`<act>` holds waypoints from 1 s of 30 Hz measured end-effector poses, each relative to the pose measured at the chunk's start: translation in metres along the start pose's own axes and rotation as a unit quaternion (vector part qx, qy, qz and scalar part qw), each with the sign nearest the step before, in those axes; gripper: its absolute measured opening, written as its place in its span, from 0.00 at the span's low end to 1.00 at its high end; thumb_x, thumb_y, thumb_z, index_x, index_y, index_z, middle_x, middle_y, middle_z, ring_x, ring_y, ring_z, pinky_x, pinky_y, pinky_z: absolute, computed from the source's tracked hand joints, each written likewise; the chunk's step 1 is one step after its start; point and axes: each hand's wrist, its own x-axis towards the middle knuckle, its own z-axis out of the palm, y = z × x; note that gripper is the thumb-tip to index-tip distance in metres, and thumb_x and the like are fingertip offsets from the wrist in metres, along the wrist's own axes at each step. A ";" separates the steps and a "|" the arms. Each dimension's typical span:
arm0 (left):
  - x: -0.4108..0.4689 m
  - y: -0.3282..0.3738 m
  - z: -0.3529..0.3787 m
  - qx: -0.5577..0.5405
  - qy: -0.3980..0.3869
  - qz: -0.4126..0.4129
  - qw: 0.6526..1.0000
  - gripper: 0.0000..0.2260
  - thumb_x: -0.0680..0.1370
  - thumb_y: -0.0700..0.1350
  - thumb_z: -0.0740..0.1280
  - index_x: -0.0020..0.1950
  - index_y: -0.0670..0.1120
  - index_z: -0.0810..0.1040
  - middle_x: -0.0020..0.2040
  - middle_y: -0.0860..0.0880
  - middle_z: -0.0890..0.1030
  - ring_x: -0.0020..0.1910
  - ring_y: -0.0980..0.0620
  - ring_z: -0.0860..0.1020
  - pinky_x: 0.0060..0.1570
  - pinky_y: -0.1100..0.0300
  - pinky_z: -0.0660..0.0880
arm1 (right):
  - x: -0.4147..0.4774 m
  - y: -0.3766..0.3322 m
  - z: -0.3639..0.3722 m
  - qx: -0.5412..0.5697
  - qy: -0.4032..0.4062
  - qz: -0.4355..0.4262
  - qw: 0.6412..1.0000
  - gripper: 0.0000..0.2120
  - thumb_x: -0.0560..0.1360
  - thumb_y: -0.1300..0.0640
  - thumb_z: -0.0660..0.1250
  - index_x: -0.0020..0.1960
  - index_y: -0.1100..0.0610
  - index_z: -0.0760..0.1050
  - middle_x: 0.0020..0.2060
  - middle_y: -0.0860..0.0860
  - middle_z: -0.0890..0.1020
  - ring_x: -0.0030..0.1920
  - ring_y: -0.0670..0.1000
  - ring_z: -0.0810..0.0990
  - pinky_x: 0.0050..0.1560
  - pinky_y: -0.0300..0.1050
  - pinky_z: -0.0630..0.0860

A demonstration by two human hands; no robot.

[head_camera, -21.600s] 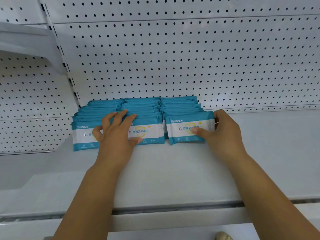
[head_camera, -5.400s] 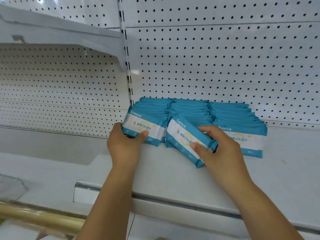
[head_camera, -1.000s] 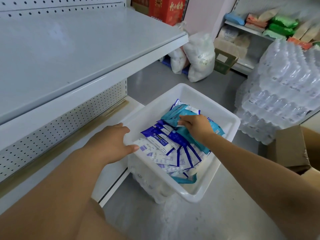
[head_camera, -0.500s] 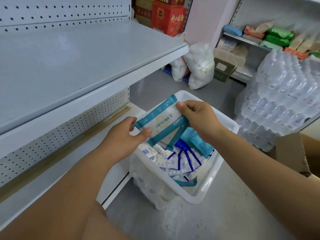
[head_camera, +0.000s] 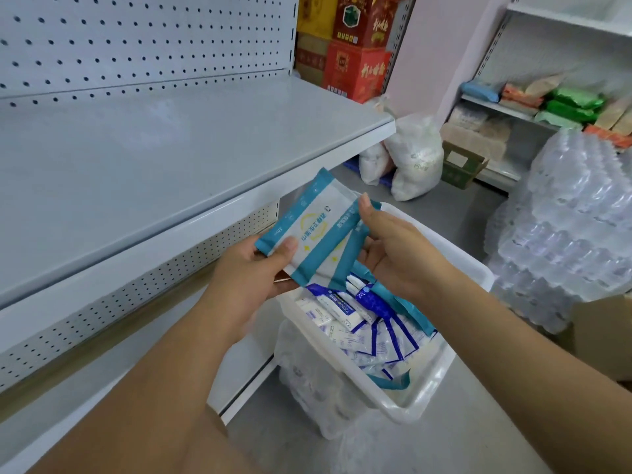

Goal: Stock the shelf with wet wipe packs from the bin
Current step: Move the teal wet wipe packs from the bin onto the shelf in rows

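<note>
1. While both forearms reach in from the bottom edge, the left hand [head_camera: 246, 278] pinches the lower-left corner of a wet wipe pack [head_camera: 318, 230], thumb on its face and fingers underneath.
2. Over on the other side, the right hand [head_camera: 393, 258] grips the same pack's right edge, thumb tip at the upper corner and fingers curled behind.
3. And the pack itself is teal with a white middle band. It is held tilted in the air over the shelf-side rim of the bin, just in front of the shelf's front lip.
4. Below it stands the white bin [head_camera: 431, 401], close beside the shelving, with blue-and-white sachets [head_camera: 372, 336] and more teal packs [head_camera: 410, 313] lying inside.
5. Left of the hands, the grey shelf [head_camera: 171, 148] runs back to a white pegboard [head_camera: 136, 39].
6. Further off are white sacks [head_camera: 413, 162] on the floor, shrink-wrapped water bottles [head_camera: 564, 234] stacked at right, and red cartons [head_camera: 355, 46] at the back.
</note>
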 end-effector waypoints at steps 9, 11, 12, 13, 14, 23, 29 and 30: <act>-0.020 0.027 -0.014 -0.070 0.123 0.113 0.984 0.10 0.79 0.45 0.69 0.60 0.46 0.79 0.55 0.46 0.85 0.50 0.47 0.85 0.50 0.50 0.81 | -0.003 0.009 0.029 -0.007 -0.046 -0.051 0.998 0.16 0.80 0.65 0.64 0.67 0.59 0.72 0.58 0.57 0.84 0.57 0.57 0.84 0.52 0.50 0.83; -0.022 0.041 -0.023 -0.096 0.159 0.143 0.972 0.10 0.80 0.43 0.69 0.60 0.43 0.77 0.55 0.44 0.85 0.51 0.46 0.85 0.48 0.51 0.82 | 0.000 0.004 0.037 -0.008 -0.040 -0.064 0.997 0.16 0.80 0.64 0.65 0.67 0.60 0.71 0.58 0.57 0.84 0.57 0.56 0.85 0.52 0.50 0.84; -0.022 0.048 -0.028 -0.105 0.176 0.156 0.966 0.10 0.80 0.43 0.69 0.60 0.42 0.77 0.55 0.43 0.85 0.51 0.46 0.85 0.48 0.51 0.82 | 0.001 0.002 0.043 -0.005 -0.043 -0.067 0.997 0.16 0.80 0.64 0.65 0.67 0.61 0.70 0.58 0.57 0.84 0.57 0.57 0.84 0.52 0.51 0.84; -0.023 0.057 -0.033 -0.106 0.190 0.167 0.962 0.10 0.80 0.43 0.69 0.60 0.41 0.77 0.55 0.43 0.84 0.51 0.45 0.85 0.48 0.50 0.82 | 0.000 0.000 0.049 0.000 -0.050 -0.070 0.996 0.16 0.80 0.64 0.65 0.67 0.62 0.69 0.57 0.57 0.84 0.57 0.57 0.84 0.52 0.53 0.84; -0.024 0.065 -0.038 -0.103 0.198 0.178 0.958 0.10 0.80 0.43 0.69 0.59 0.41 0.77 0.55 0.43 0.84 0.51 0.44 0.85 0.48 0.50 0.82 | 0.000 -0.002 0.056 0.004 -0.058 -0.072 0.996 0.16 0.80 0.63 0.65 0.66 0.61 0.69 0.57 0.57 0.84 0.57 0.58 0.84 0.52 0.54 0.84; -0.053 0.137 -0.100 -0.094 0.205 0.253 0.941 0.11 0.78 0.40 0.70 0.60 0.41 0.77 0.54 0.46 0.86 0.51 0.47 0.85 0.49 0.51 0.83 | 0.008 -0.014 0.149 0.049 -0.116 -0.081 0.989 0.13 0.79 0.60 0.67 0.64 0.57 0.76 0.56 0.54 0.85 0.57 0.54 0.84 0.58 0.54 0.81; -0.085 0.157 -0.166 -0.073 0.315 0.307 0.895 0.15 0.78 0.40 0.71 0.63 0.42 0.76 0.55 0.47 0.85 0.51 0.49 0.85 0.45 0.57 0.82 | 0.015 -0.017 0.252 0.117 -0.203 -0.043 0.971 0.11 0.80 0.63 0.67 0.61 0.60 0.77 0.58 0.56 0.85 0.57 0.54 0.84 0.51 0.49 0.83; -0.091 0.157 -0.177 -0.077 0.336 0.314 0.885 0.15 0.78 0.40 0.71 0.63 0.42 0.76 0.55 0.47 0.85 0.51 0.49 0.85 0.45 0.58 0.82 | 0.014 -0.015 0.272 0.121 -0.220 -0.032 0.967 0.10 0.79 0.64 0.67 0.60 0.59 0.77 0.57 0.55 0.85 0.56 0.54 0.85 0.48 0.48 0.83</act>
